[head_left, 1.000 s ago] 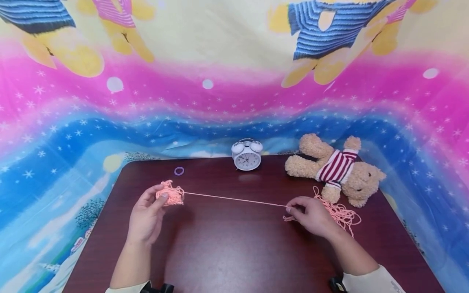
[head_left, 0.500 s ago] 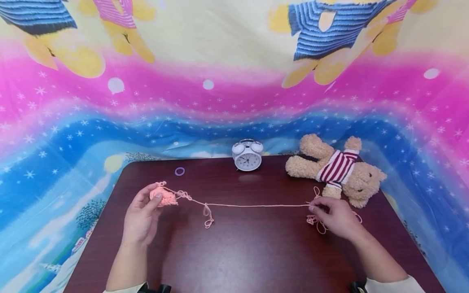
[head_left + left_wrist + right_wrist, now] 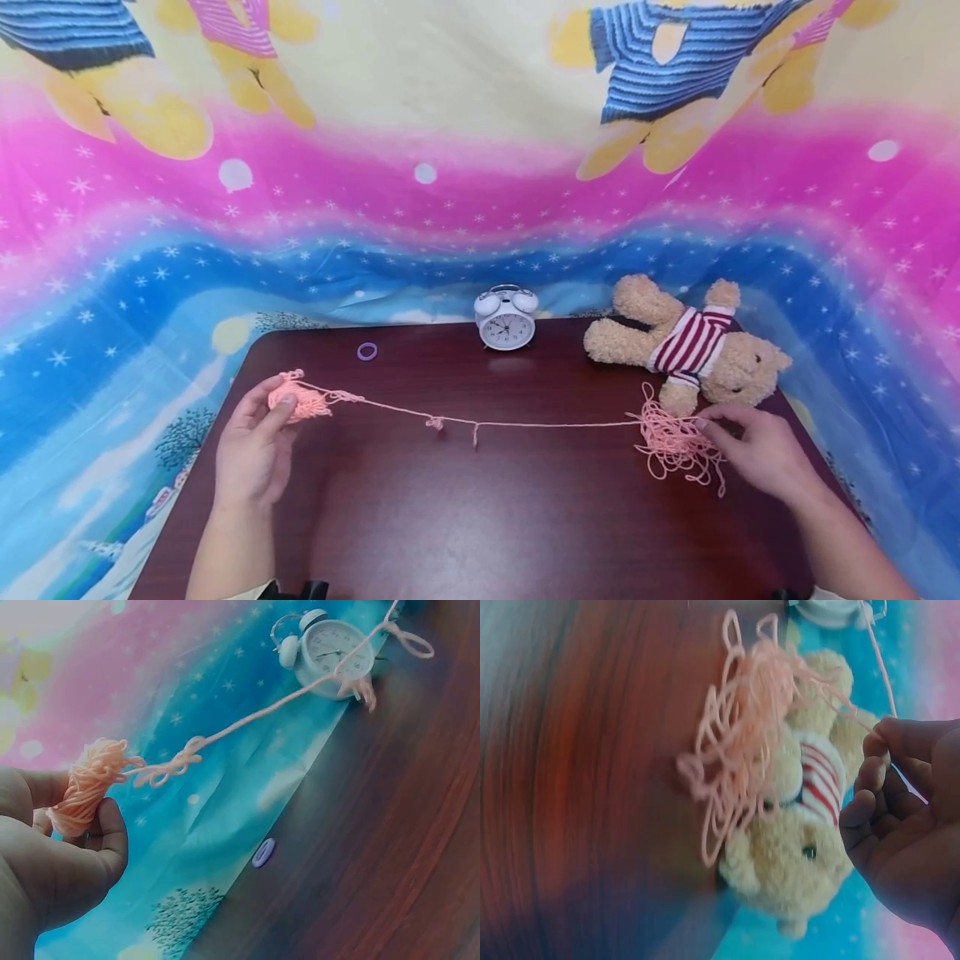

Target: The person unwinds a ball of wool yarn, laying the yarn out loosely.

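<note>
My left hand [image 3: 253, 450] holds a small bundle of peach yarn [image 3: 302, 402] between thumb and fingers, above the left side of the table. From the bundle a strand [image 3: 525, 425] runs across to the right, with small knotted loops [image 3: 435, 423] hanging from it. My right hand [image 3: 757, 446] pinches the strand between thumb and forefinger; the right wrist view shows the pinch at the fingertips [image 3: 885, 727]. Below and beside that hand lies a loose tangle of the same yarn [image 3: 675, 446], close to the teddy bear.
A teddy bear [image 3: 693, 346] in a striped sweater lies on its side at the back right. A white alarm clock [image 3: 506, 321] stands at the table's back edge. A purple ring [image 3: 367, 352] lies back left. Printed cloth [image 3: 420, 233] hangs behind the dark table [image 3: 480, 517].
Both hands have moved apart, the right one well to the right and the left one a little left. More strand with loops now spans between them.
</note>
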Available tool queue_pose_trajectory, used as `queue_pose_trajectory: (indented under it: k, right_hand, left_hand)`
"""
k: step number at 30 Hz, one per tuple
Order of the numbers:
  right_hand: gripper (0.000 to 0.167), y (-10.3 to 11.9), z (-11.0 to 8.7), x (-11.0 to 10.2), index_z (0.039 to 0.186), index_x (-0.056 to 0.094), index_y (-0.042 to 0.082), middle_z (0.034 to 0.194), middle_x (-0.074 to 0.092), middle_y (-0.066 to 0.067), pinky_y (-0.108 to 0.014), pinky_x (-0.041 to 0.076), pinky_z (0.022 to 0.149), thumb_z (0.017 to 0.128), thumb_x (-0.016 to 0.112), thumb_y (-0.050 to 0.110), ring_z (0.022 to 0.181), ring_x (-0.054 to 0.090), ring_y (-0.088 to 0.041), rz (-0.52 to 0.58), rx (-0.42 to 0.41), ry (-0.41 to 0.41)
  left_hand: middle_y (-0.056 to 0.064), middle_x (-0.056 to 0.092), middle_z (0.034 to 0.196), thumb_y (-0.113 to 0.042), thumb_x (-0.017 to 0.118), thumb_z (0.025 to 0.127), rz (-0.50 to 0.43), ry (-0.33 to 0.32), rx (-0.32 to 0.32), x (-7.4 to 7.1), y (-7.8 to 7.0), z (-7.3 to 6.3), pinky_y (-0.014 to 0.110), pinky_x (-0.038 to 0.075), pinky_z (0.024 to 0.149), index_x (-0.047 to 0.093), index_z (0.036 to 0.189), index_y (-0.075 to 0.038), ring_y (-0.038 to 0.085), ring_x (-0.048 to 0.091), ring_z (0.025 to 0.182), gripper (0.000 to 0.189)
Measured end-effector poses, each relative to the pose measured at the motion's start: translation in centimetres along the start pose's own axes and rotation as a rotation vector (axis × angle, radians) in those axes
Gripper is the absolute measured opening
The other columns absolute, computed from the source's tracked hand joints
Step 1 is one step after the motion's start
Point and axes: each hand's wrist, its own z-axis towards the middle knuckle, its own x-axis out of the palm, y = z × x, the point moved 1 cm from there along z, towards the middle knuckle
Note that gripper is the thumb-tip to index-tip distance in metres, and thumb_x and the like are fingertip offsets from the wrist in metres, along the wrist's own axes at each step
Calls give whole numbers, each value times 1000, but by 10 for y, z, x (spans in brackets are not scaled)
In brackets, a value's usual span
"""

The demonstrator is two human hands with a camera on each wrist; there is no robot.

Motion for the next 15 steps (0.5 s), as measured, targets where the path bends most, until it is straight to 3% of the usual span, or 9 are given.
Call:
queue_pose_trajectory:
  k: [3,10,15]
  right_hand:
    - [18,-13,-2,-8,111,77,14,110,76,-13,-27,49,66,98,73,25,82,66,-12,-20,10,-30]
    - [25,-39,-7,-18,115,75,8,111,73,-23,-35,48,69,100,70,28,92,66,-33,-25,66,-42]
    - [28,-54,-10,-25,115,74,8,106,72,-25,-34,44,67,101,68,31,76,62,-30,-41,102,-53]
  left_hand:
    - [0,61,113,3,65,99,-54,-24,23,-8,-7,2,22,56,71,64,130,-7,10,62,89,32]
    - [8,68,119,13,61,97,-276,-47,85,-27,-25,7,27,60,70,65,123,-1,18,71,85,29]
    - [12,69,120,16,58,97,-404,-94,104,-44,-42,11,31,61,69,64,121,1,23,72,92,29]
